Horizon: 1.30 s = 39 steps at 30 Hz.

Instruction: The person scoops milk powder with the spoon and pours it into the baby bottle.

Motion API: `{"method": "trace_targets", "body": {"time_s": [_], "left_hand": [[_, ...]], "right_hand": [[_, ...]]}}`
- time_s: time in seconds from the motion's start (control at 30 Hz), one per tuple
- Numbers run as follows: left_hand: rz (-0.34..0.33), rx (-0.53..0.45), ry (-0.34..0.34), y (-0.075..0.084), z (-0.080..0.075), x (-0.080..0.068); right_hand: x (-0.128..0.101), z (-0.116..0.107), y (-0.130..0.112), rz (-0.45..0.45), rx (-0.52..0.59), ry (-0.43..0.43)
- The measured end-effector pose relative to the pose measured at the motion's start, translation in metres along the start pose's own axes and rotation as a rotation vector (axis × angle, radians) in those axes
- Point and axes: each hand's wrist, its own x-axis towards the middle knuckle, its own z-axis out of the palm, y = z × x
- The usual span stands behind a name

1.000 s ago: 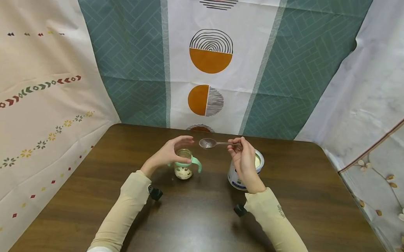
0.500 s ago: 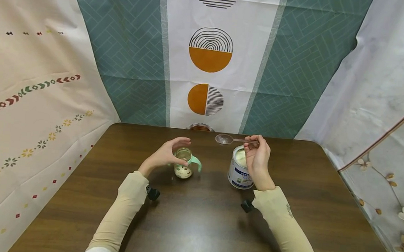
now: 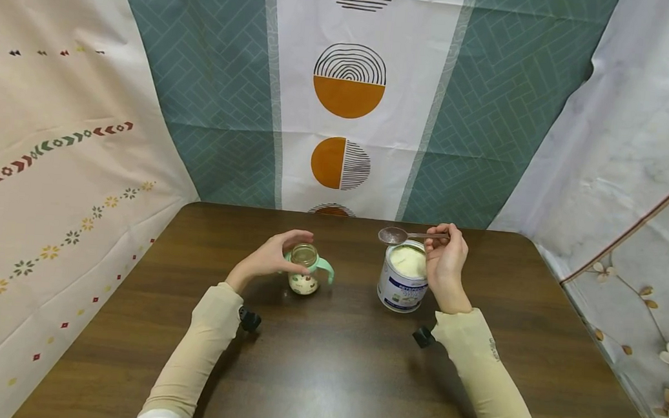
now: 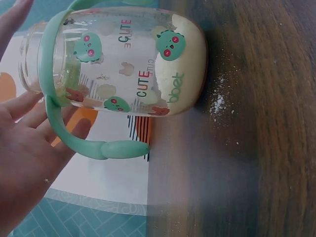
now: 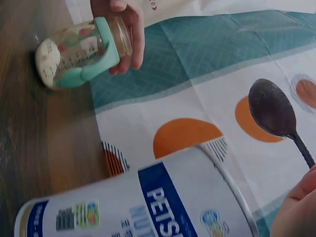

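Over the open tin, the right hand [image 3: 446,263] is pinching the handle of a spoon [image 3: 393,235], thumb and fingertips closed on the far end so the bowl is sticking out to the left, level and clear of the rim. From the right wrist view the spoon [image 5: 274,111] is looking empty, only a dusty film on the bowl, though I cannot tell for sure. Just below it, the tin [image 3: 401,285] is sitting open on the worktop [image 3: 323,376], pale powder filling it nearly to the top, label facing the person. That is probably why the spoon is hanging right over it: anything falling would be landing back in the powder.

Across to the left, the left hand [image 3: 273,258] is curling loosely around the far side of a small glass bottle [image 3: 304,277], fingers wrapping behind the neck and steadying it upright, so its open mouth is staying put beside the tin. The bottle [image 4: 123,61] is carrying a mint-green handle collar and cartoon prints, and a layer of cream powder is lying in its base. A scatter of spilled grains [image 4: 217,102] is dusting the worktop just beside the bottle's foot.

Beyond both hands, patterned cloth [image 3: 347,106] is hanging behind the worktop's far edge.
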Motion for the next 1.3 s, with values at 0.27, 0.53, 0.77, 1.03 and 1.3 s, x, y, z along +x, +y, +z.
{"method": "trace_targets", "body": {"time_s": [0.27,0.53,0.77,1.03,1.3], "left_hand": [[-0.045,0.025,-0.003,-0.004,0.001,-0.003],[-0.062,0.055,-0.03,0.004,-0.002,-0.009],[-0.069,0.052,-0.04,0.01,-0.005,-0.012],[-0.06,0.007,-0.017,-0.012,-0.006,-0.012],[-0.103,0.021,-0.044,-0.015,-0.007,-0.018]], "right_hand": [[0.012,-0.017,-0.001,-0.007,-0.064,0.062],[0.021,-0.035,-0.002,0.01,-0.129,0.113],[0.024,-0.042,-0.003,0.032,-0.16,0.137],[0.024,-0.052,0.001,0.06,-0.243,0.093],[0.021,-0.06,0.001,0.096,-0.4,0.005]]}}
